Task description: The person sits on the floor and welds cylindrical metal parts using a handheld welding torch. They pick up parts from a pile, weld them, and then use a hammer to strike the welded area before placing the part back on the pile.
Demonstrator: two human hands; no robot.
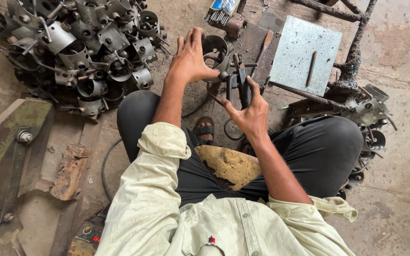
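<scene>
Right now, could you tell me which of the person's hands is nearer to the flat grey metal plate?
The right hand. It grips a dark clamp tool just left of the grey metal plate. The left hand rests farther left on a metal ring part.

I see a short grey metal ring clamp (216, 51), an open cylinder with a bolt boss on its right side, standing tilted on the floor just beyond my knees, a little left of centre. Right beside it, on its right, a dark welding electrode holder (243, 84) stands nearly upright, its jaws pointing far toward the ring's boss.
</scene>
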